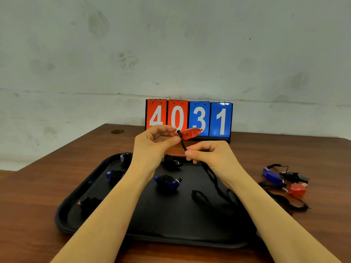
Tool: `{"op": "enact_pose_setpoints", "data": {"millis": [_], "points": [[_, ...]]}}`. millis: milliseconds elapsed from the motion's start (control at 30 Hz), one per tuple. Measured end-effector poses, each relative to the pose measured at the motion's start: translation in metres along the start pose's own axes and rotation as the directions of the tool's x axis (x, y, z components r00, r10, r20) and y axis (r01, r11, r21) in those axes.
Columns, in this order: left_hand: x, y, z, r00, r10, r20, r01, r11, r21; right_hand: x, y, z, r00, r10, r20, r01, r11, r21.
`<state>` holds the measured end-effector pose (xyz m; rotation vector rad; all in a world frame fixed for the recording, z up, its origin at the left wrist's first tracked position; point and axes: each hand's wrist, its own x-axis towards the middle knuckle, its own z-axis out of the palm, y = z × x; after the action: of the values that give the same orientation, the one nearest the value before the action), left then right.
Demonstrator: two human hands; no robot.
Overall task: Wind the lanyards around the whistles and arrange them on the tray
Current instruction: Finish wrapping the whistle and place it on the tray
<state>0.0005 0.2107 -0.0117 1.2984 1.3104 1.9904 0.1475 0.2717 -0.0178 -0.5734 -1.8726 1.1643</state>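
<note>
My left hand (152,143) pinches the end of a red whistle (189,134) held level above the black tray (171,223). Its black lanyard (212,179) runs from the whistle down through my right hand (207,154), which pinches the cord just below, then trails in loops onto the tray. Several whistles wound in black cord lie on the tray: a blue one (168,182) in the middle, another blue one (114,175) to its left, one (88,204) at the front left. Two more sit at the back, partly hidden by my left wrist.
On the wooden table (38,196) right of the tray lies a pile of unwound whistles: blue (272,174), black (296,177) and red (297,189), with tangled black cords. A flip scoreboard (190,118) reading 4031 stands at the back against the wall.
</note>
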Motion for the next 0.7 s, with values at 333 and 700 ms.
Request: {"op": "enact_pose_setpoints", "data": {"millis": [333,700], "points": [[0.002,-0.005,-0.001,0.998,0.054,-0.011,-0.048,0.945,0.322,-0.003,-0.006,-0.004,0.996,-0.081,0.033,0.085,0.986,-0.14],[0.002,-0.006,0.0,0.984,0.064,0.164,-0.132,0.887,0.443,-0.001,0.009,0.001,0.859,-0.51,-0.043,0.323,0.605,-0.727]]}}
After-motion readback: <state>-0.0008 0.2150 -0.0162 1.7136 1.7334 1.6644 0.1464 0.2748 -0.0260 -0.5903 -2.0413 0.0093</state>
